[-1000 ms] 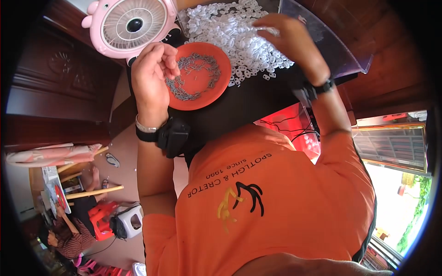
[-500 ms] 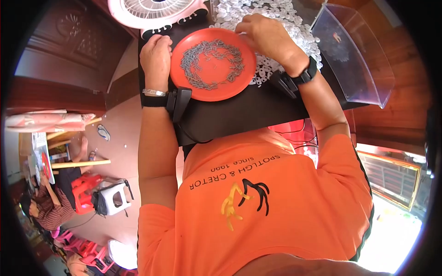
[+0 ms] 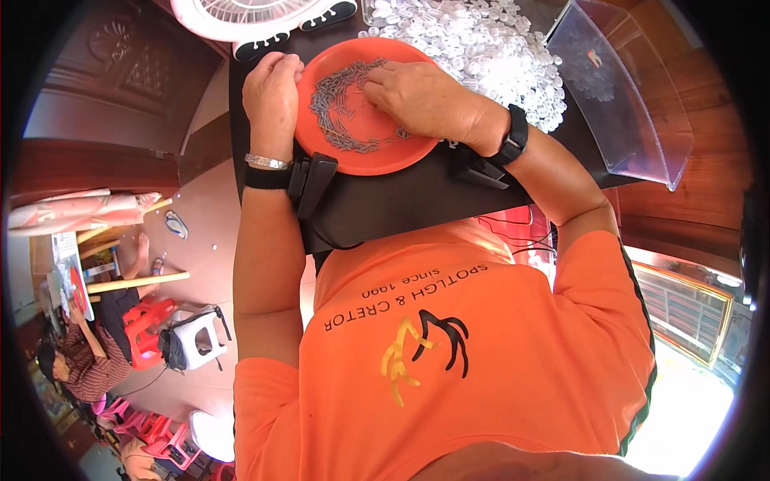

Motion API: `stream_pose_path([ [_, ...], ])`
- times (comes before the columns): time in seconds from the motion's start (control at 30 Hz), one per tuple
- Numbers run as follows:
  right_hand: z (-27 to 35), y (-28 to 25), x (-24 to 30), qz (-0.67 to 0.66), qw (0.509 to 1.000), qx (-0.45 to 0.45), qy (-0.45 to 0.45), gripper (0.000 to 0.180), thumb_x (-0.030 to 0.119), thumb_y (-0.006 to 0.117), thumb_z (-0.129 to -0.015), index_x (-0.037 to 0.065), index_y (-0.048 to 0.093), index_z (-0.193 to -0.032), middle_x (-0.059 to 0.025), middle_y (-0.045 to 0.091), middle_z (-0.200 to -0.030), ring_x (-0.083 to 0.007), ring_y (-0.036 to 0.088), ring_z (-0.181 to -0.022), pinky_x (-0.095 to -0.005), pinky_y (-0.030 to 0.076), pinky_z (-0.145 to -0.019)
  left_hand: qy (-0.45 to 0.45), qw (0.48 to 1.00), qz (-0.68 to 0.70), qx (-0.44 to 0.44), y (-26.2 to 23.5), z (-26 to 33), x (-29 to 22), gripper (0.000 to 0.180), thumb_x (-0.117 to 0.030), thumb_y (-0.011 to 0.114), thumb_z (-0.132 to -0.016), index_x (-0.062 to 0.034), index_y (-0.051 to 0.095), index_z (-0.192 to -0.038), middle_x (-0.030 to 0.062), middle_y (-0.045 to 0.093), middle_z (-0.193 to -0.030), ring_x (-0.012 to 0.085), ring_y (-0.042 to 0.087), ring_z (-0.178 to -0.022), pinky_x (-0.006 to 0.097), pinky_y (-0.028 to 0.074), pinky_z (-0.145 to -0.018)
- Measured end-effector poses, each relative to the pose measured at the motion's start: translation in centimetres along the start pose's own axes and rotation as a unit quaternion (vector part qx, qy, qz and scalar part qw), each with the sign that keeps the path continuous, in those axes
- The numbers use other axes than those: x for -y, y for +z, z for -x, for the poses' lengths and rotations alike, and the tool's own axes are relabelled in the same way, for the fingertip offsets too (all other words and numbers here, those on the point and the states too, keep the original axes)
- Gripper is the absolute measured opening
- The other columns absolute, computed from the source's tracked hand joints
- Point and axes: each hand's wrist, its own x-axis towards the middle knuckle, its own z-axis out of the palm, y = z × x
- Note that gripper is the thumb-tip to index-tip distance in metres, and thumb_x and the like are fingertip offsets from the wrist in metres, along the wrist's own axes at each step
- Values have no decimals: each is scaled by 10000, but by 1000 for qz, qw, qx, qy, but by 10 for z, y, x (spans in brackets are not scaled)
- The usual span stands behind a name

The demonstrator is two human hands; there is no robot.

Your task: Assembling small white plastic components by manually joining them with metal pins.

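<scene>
"What is that by the left edge of the worktop [image 3: 401, 208]?"

"A round orange plate [image 3: 361, 166], set back a little, so bare black shows between it and the near edge. Small grey pins [image 3: 325, 103] lie on it in a rough ring, thickest along the left side, with a few strays nearer the middle."

"And the right hand [image 3: 429, 100]?"

"It comes in across the plate's right rim, palm down. The fingers are bent and drawn close together, their tips low among the pins. I can't tell from here whether a pin is pinched between them."

"The left hand [image 3: 273, 92]?"

"Just beside the plate's left rim, fingers curled in, leaving only a narrow gap if any. Whether they hold something, or touch the rim, I can't make out."

"What's all that white?"

"A broad heap of white pieces [image 3: 481, 40], many with holes, spread beyond the plate and to its right, toward the far edge. A clear bin [image 3: 630, 120] stands at the right edge, beside the heap."

"And the far left corner?"

"A pale fan [image 3: 249, 16] on black feet, near the left hand."
</scene>
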Motion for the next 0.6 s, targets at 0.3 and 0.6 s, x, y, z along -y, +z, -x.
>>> stream_pose_path([
  [0.3, 6, -33, -25, -254, 944, -84, 191, 131, 79, 620, -807, 59, 593, -934, -100, 639, -805, -254, 642, -729, -323, 509, -662, 49, 998, 0, 27, 6, 18, -17, 221, -160, 554, -856, 49, 593, -796, 32, 585, -696, 94, 522, -654, 244, 421, -618],
  [0.6, 20, -28, -65, 20, 970, -119, 213, 203, 177, 660, -781, 101, 650, -970, -74, 620, -907, -270, 613, -876, -379, 510, -752, 48, 995, 8, 92, 12, 24, -18, 223, -172, 545, -887, 32, 598, -813, 30, 576, -682, 90, 517, -644, 238, 423, -617],
])
